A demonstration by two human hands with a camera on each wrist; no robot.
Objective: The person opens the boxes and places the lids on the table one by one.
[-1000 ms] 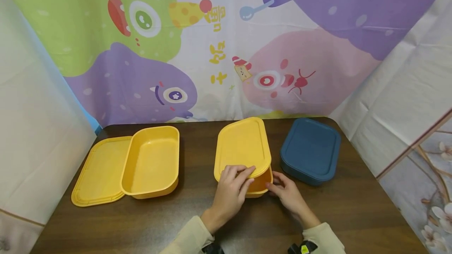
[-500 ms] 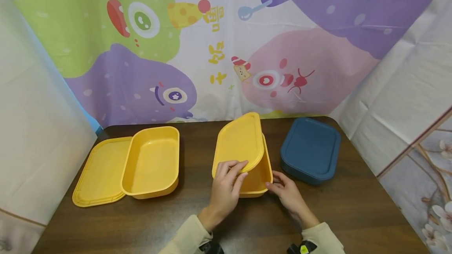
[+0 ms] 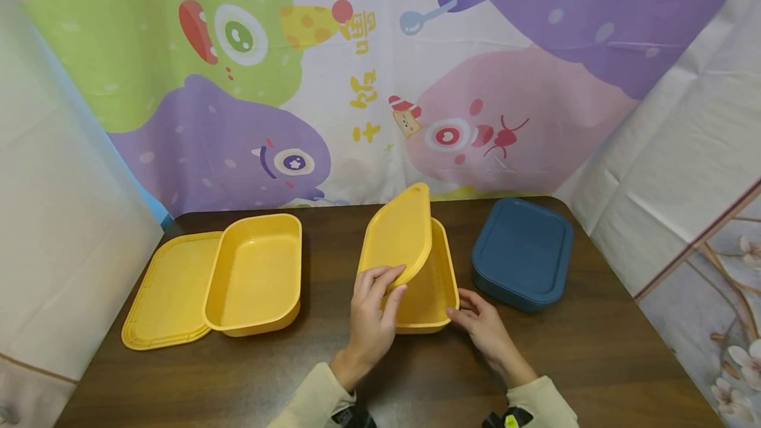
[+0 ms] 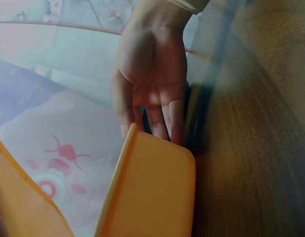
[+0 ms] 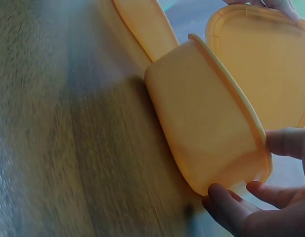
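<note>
In the head view a yellow lid [image 3: 397, 233] stands tilted over a yellow food container [image 3: 438, 292], its right side raised and its left side low along the container's left rim. My left hand [image 3: 371, 319] pinches the lid's near right corner, fingers on top and thumb at the edge. My right hand [image 3: 486, 327] steadies the container's near right corner. The right wrist view shows its thumb at the rim and its fingertips [image 5: 224, 197] against the outer wall. The visible inside of the container holds nothing; the lid hides the left part.
Left on the dark wooden table [image 3: 333, 362], a second yellow container [image 3: 255, 276] stands uncovered, overlapping a flat yellow lid [image 3: 166, 296]. To the right is a blue container with its lid on [image 3: 523, 253]. A cartoon-printed cloth [image 3: 368, 170] hangs behind the table.
The left hand has moved left and tilted the lid up more steeply, opening more of the container to view. My right hand has stayed at the container's corner.
</note>
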